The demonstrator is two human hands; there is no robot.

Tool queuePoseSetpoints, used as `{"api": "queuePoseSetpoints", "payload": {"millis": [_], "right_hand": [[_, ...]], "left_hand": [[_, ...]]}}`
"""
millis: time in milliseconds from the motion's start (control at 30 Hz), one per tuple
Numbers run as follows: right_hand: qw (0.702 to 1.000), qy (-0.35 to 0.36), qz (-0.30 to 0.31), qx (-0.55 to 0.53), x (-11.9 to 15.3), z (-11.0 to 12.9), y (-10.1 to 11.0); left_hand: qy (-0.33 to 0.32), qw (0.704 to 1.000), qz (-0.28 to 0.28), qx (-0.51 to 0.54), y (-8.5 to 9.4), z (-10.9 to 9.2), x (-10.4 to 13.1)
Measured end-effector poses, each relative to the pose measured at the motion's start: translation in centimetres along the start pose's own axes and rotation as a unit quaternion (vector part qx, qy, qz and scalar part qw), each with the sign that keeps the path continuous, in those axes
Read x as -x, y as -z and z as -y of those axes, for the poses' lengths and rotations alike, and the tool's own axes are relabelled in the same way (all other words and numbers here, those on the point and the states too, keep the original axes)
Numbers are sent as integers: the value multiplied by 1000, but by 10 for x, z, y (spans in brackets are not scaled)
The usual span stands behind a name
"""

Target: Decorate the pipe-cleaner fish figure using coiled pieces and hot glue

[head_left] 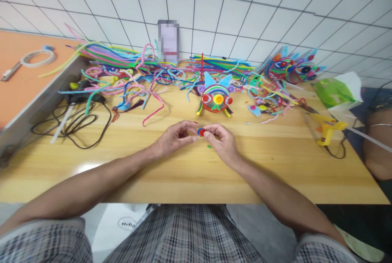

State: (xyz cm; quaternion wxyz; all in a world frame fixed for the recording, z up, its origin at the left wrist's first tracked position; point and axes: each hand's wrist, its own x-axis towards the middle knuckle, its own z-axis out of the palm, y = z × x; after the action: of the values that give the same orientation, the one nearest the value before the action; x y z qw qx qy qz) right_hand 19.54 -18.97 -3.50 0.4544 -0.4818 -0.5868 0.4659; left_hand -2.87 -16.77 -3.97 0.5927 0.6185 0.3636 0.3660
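Observation:
Over the middle of the wooden table, my right hand [221, 140] pinches a small red and blue coiled disc [201, 132] between thumb and fingers. Just left of the disc is my left hand [177, 138], its thumb and fingers apart, with the fingertips close to the disc's blue side. A small green piece [209, 146] lies on the table below the disc. Beyond my hands stands a colourful pipe-cleaner face [216, 99] with blue pointed ears, a yellow nose and red round eyes.
Loose pipe cleaners [122, 61] are heaped along the wall. A yellow glue gun [329, 130] lies right, near a green packet [333, 91]. Two more decorated faces [290, 69] stand behind. A black cable [82, 128] coils left. A person's arm [378, 144] shows at the right edge.

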Motion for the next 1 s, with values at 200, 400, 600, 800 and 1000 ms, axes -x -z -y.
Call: {"api": "queuePoseSetpoints", "payload": {"millis": [200,400,600,800,1000], "right_hand": [[998,48,11,28,0,1,-2],[1000,7,22,5,-1,5,-1],[1000,-7,15,-14,-5,1,-1],[999,23,-21,31,-5,3,5],[993,55,-85,61,-14,28,28]], "left_hand": [[7,999,8,33,-1,-2,-4],[0,1000,7,7,-6,-10,-6],[-10,999,15,-44,-13,-17,-8],[-17,987,13,-162,-12,-16,-12],[-146,944,-18,-294,-5,-3,-16]]}}
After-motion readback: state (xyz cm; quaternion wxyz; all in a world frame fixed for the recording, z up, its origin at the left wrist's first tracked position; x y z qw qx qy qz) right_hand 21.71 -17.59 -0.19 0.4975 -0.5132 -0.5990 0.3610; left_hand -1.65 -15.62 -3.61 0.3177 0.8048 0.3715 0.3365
